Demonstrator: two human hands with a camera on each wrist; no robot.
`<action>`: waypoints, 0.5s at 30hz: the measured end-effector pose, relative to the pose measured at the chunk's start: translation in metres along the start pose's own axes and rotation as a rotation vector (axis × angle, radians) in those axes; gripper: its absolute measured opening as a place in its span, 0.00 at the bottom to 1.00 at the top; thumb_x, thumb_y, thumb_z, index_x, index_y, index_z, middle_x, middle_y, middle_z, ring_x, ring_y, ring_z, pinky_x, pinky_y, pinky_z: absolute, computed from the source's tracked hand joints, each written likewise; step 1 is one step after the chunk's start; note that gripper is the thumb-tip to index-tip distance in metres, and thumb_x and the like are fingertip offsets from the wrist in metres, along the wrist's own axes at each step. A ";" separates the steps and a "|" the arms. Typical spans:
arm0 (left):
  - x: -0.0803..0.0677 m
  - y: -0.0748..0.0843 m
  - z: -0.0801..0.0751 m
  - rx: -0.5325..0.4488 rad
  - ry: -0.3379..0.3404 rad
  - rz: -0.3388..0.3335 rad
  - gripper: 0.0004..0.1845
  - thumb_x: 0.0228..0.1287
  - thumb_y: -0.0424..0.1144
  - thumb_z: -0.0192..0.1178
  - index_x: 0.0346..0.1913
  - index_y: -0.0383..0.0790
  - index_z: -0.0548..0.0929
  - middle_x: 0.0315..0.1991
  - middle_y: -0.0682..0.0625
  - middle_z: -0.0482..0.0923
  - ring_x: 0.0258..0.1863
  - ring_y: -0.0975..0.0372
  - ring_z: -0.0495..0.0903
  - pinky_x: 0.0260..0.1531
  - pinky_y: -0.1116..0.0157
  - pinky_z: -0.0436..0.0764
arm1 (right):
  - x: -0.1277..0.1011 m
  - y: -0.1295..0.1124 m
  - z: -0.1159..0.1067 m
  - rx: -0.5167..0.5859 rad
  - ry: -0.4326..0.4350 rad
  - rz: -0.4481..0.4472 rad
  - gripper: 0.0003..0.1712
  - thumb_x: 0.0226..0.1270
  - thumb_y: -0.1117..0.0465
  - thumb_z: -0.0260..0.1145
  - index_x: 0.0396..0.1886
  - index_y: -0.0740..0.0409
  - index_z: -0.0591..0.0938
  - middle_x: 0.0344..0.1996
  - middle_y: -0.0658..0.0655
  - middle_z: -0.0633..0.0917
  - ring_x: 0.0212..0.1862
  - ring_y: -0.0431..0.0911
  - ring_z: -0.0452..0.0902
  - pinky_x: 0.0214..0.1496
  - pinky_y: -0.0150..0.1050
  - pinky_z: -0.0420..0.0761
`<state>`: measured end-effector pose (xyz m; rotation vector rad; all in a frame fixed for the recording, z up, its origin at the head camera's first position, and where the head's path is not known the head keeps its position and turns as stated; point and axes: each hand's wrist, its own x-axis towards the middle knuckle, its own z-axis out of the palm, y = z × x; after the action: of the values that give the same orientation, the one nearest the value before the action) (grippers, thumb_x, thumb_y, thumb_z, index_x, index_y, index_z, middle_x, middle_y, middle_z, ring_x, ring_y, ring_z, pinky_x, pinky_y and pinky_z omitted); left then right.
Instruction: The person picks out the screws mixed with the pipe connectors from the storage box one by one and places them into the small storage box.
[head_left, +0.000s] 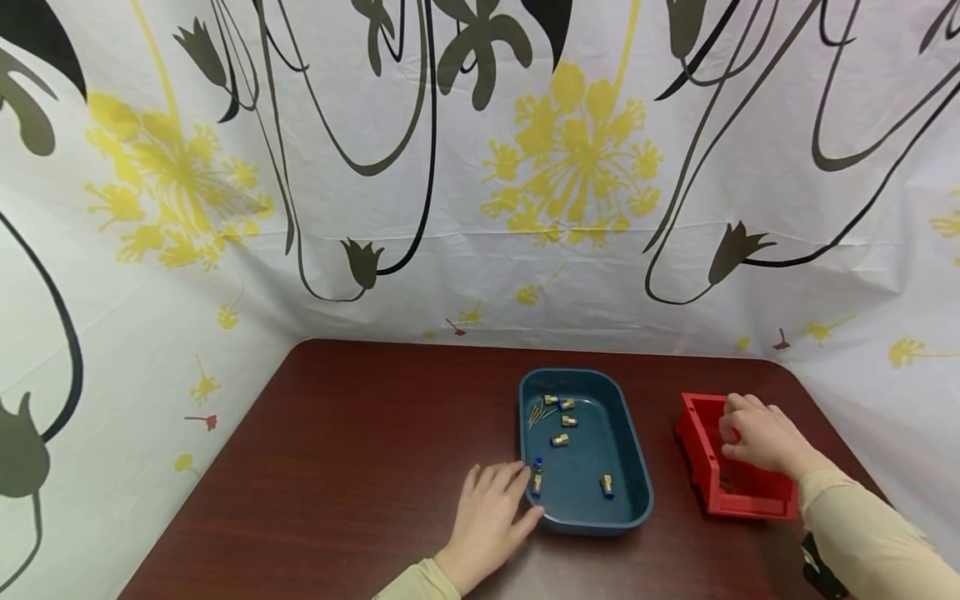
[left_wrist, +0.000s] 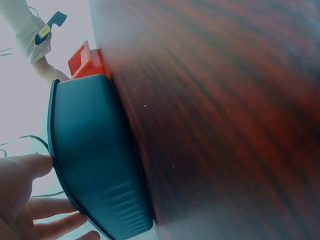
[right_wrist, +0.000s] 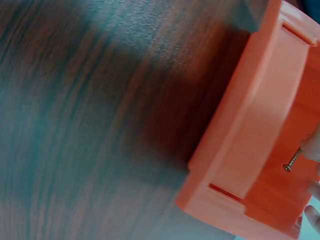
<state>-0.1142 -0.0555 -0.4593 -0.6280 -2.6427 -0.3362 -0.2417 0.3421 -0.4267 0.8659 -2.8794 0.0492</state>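
Note:
My left hand [head_left: 491,512] rests at the near left corner of a blue tray [head_left: 641,467], its fingers extended and touching the rim. In the left wrist view the thumb [left_wrist: 37,164] meets the tray's rim. Inside the tray lie several short brass fittings [head_left: 559,440], some with blue ends, and several thin screws [head_left: 536,414]. My right hand [head_left: 765,437] is over a red bin [head_left: 750,505] with its fingers bent. In the right wrist view a screw [right_wrist: 293,159] sticks out from its fingertips, head downward; most of that hand is outside this view.
The red bin stands a short way right of the tray on the dark brown table [head_left: 337,450]. Something small [head_left: 723,482] lies near the bin's left wall. A patterned white cloth [head_left: 465,200] hangs behind and beside the table.

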 end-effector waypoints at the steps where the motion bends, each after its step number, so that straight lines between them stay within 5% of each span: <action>1: 0.000 0.000 0.000 -0.001 -0.002 0.000 0.24 0.53 0.55 0.58 0.49 0.42 0.79 0.47 0.51 0.73 0.44 0.57 0.71 0.44 0.47 0.66 | 0.000 0.000 0.001 0.002 -0.006 0.000 0.20 0.36 0.60 0.72 0.08 0.43 0.66 0.25 0.47 0.63 0.33 0.49 0.62 0.24 0.39 0.57; 8: 0.001 0.000 0.000 -0.005 -0.011 -0.003 0.25 0.54 0.55 0.58 0.49 0.42 0.79 0.47 0.51 0.73 0.45 0.57 0.71 0.45 0.47 0.66 | 0.003 -0.002 0.009 -0.002 -0.038 -0.003 0.16 0.37 0.59 0.72 0.10 0.43 0.71 0.26 0.47 0.66 0.32 0.47 0.63 0.25 0.41 0.60; 15: 0.001 0.001 -0.001 -0.008 -0.019 -0.007 0.24 0.53 0.55 0.58 0.49 0.42 0.79 0.47 0.51 0.73 0.45 0.57 0.71 0.45 0.47 0.66 | 0.006 -0.007 0.017 0.033 -0.071 0.040 0.06 0.38 0.64 0.70 0.21 0.56 0.82 0.26 0.50 0.68 0.31 0.47 0.64 0.27 0.42 0.63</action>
<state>-0.1146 -0.0549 -0.4574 -0.6277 -2.6632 -0.3453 -0.2444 0.3318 -0.4427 0.8314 -2.9702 0.0715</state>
